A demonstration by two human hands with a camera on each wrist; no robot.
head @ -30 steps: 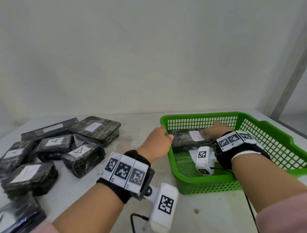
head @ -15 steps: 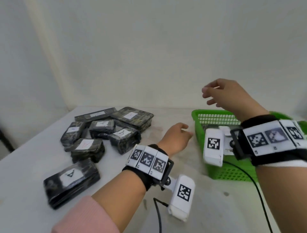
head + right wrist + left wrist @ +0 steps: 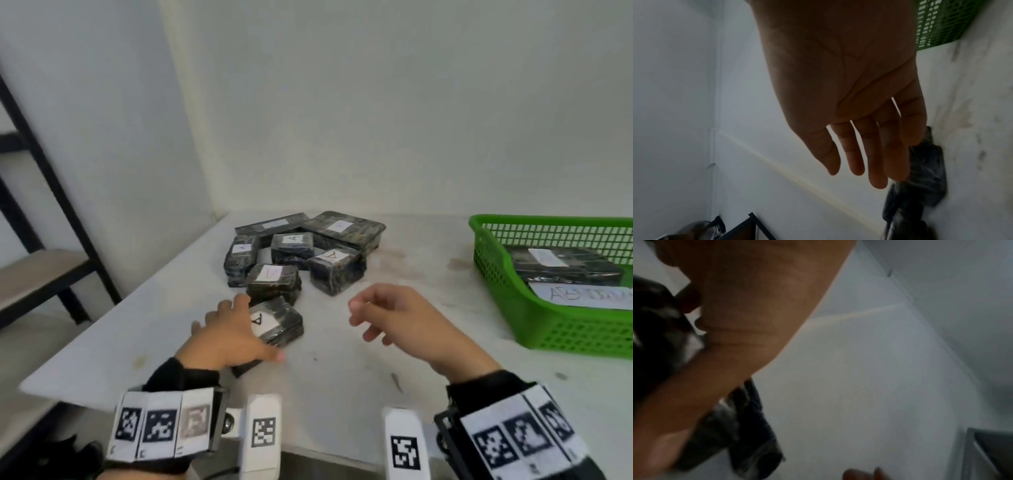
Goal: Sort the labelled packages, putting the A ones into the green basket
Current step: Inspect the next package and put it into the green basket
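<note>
Package point(image 3: 274, 322) marked A, near the table's left front edge: my left hand point(image 3: 229, 337) now lands on it, grip unclear. Right hand point(image 3: 400, 320) left the green basket point(image 3: 513, 308), open, empty. Next pick starting.

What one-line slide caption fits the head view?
Left hand reaches onto an A package; right hand hovers open; one package lies in the green basket.
</note>
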